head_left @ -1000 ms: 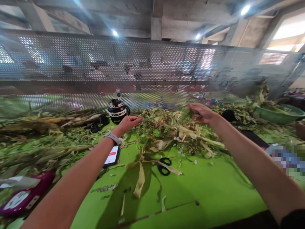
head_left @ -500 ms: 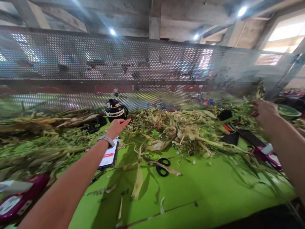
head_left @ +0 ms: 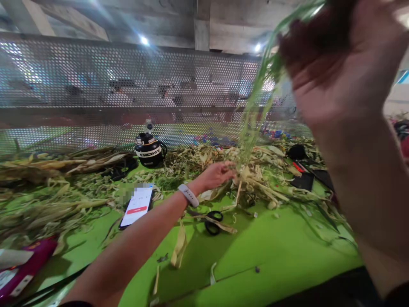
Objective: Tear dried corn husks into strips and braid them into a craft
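My right hand [head_left: 338,72] is raised close to the camera at the upper right, its fingers dark and blurred. It is closed on a bunch of long, thin green plant strands [head_left: 260,91], which hang down toward the middle of the table. My left hand [head_left: 219,174], with a pale band [head_left: 188,195] at the wrist, reaches to the lower ends of the strands. Its fingers are bent and apart; I cannot tell whether they touch the strands. Dry husks [head_left: 255,181] lie just beyond it. Black-handled scissors [head_left: 213,222] lie below it, partly under a dry husk strip.
A phone [head_left: 138,207] and a black "ENERGY" jug [head_left: 149,151] are on the left. A purple power strip [head_left: 28,266] lies at lower left. Husk piles [head_left: 41,204] cover the back of the green table [head_left: 275,260]. A perforated metal screen [head_left: 96,72] stands behind.
My right hand has come from the far right up toward the camera, drawing the green strands up. My left hand has moved right, from beside the jug to the strands' lower ends.
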{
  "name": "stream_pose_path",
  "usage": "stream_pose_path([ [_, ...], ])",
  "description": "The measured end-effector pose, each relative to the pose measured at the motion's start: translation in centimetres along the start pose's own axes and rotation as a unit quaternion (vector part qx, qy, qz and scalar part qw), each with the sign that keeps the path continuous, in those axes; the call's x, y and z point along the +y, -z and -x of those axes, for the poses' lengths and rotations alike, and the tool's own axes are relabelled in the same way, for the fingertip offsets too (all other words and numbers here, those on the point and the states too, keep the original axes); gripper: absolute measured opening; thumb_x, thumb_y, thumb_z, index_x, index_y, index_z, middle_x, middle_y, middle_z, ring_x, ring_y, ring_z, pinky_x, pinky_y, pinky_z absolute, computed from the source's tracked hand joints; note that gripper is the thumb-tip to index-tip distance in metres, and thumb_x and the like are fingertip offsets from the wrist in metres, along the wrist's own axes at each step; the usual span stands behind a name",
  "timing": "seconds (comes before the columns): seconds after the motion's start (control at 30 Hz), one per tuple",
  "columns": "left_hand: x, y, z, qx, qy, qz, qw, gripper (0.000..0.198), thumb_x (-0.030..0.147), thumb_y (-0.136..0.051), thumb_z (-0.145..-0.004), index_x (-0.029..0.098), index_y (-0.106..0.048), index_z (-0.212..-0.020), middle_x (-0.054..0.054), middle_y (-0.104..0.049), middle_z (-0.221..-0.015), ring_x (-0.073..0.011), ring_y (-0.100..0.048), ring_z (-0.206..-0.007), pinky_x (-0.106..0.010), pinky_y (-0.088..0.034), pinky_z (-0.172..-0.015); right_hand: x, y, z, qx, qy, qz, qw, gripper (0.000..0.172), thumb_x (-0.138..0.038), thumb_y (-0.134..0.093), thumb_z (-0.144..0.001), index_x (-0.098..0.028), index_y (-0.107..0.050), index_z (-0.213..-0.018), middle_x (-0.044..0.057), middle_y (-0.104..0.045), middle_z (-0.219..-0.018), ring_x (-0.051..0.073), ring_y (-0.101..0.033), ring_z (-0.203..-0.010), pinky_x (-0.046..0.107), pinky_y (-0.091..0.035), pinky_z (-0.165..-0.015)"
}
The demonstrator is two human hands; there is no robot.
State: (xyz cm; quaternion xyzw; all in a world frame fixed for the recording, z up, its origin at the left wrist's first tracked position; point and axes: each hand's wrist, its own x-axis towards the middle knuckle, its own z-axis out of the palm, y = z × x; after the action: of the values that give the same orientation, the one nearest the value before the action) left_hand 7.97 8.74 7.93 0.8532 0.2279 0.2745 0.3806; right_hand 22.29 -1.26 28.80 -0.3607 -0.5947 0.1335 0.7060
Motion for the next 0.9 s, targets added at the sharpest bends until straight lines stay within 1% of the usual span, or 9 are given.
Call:
stream_pose_path([
  [0.07,0.1,1.7,0.5,-0.030,0.037,0.042,0.998,0.052,0.056,-0.043,-0.085,0.013,-0.067,-0.100,-0.005,-0.066,-0.063,-0.0166,-0.061,-0.061,-0.030,-0.048,-0.068,0.3,2.1,-1.2,0.059,0.102,0.181,0.976,0.064,-0.054,-0.009,-0.090,-0.025,-0.065,-0.090,0.003,-0.060,-0.092,0.013,-0.062,-0.091,0.020,-0.031,-0.053],
  [0.17,0.4,6.7,2.3,0.048,0.049,0.079,0.995,0.039,0.050,-0.051,-0.084,0.015,-0.068,-0.089,0.003,-0.053,-0.047,-0.0096,-0.050,-0.048,-0.027,-0.048,-0.067,2.8,7.4,-3.0,0.095,0.172,0.474,0.858,0.051,-0.055,-0.026,-0.092,-0.022,-0.061,-0.110,0.011,-0.059,-0.114,0.022,-0.053,-0.113,0.028,-0.038,-0.067],
  [0.23,1.1,9.9,3.4,0.100,0.043,0.108,0.988,0.035,0.049,-0.052,-0.084,0.016,-0.066,-0.085,0.006,-0.045,-0.043,-0.0076,-0.043,-0.043,-0.028,-0.050,-0.068,5.4,10.3,-3.6,0.095,0.154,0.592,0.786,0.048,-0.043,-0.026,-0.098,-0.012,-0.061,-0.108,0.018,-0.059,-0.116,0.023,-0.049,-0.117,0.036,-0.037,-0.082],
  [0.3,1.9,11.8,4.0,0.132,0.027,0.126,0.983,0.033,0.048,-0.051,-0.085,0.018,-0.064,-0.082,0.007,-0.041,-0.042,-0.0071,-0.038,-0.042,-0.029,-0.050,-0.068,8.1,11.4,-3.2,0.071,0.106,0.609,0.783,0.039,-0.029,-0.030,-0.099,-0.006,-0.061,-0.105,0.021,-0.061,-0.109,0.021,-0.053,-0.109,0.038,-0.037,-0.086],
  [0.37,2.9,12.0,3.9,0.148,0.008,0.140,0.979,0.031,0.047,-0.051,-0.086,0.019,-0.063,-0.080,0.007,-0.037,-0.043,-0.0066,-0.036,-0.041,-0.028,-0.051,-0.066,10.3,9.8,-1.5,0.012,0.051,0.573,0.818,0.033,-0.025,-0.037,-0.097,-0.006,-0.063,-0.100,0.019,-0.064,-0.101,0.020,-0.057,-0.097,0.037,-0.040,-0.084],
  [0.5,4.8,9.5,3.0,0.083,-0.007,0.157,0.984,0.029,0.045,-0.053,-0.085,0.019,-0.065,-0.080,0.008,-0.035,-0.045,-0.0054,-0.034,-0.040,-0.024,-0.047,-0.056,12.4,1.7,4.4,-0.257,0.002,0.330,0.908,0.031,-0.036,-0.041,-0.095,-0.015,-0.063,-0.098,0.010,-0.064,-0.103,0.017,-0.058,-0.086,0.033,-0.045,-0.074],
  [0.67,5.3,10.4,3.7,0.061,0.056,0.162,0.983,0.027,0.042,-0.053,-0.086,0.018,-0.063,-0.077,0.008,-0.032,-0.040,-0.0052,-0.026,-0.035,-0.021,-0.032,-0.041,13.6,-2.6,8.2,-0.517,-0.164,0.204,0.815,0.034,-0.047,-0.059,-0.082,-0.014,-0.059,-0.072,-0.001,-0.056,-0.061,0.009,-0.048,-0.053,0.026,-0.041,-0.056],
  [0.77,3.3,14.4,4.8,0.284,0.090,0.202,0.933,0.022,0.029,-0.045,-0.091,0.019,-0.054,-0.073,0.010,-0.026,-0.037,-0.0056,-0.019,-0.036,-0.020,-0.024,-0.041,14.7,0.6,8.0,-0.575,-0.268,0.142,0.760,0.043,-0.054,-0.056,-0.081,-0.015,-0.053,-0.063,-0.004,-0.050,-0.055,0.008,-0.046,-0.051,0.025,-0.039,-0.054],
  [0.9,-1.3,19.7,6.6,0.638,0.133,0.265,0.710,0.033,0.019,-0.020,-0.095,0.020,-0.029,-0.062,0.009,-0.017,-0.036,-0.0085,-0.012,-0.039,-0.017,-0.024,-0.045,14.8,3.7,9.2,-0.585,-0.362,0.116,0.717,0.048,-0.061,-0.054,-0.079,-0.016,-0.051,-0.063,-0.007,-0.044,-0.051,0.007,-0.042,-0.047,0.024,-0.036,-0.051],
])
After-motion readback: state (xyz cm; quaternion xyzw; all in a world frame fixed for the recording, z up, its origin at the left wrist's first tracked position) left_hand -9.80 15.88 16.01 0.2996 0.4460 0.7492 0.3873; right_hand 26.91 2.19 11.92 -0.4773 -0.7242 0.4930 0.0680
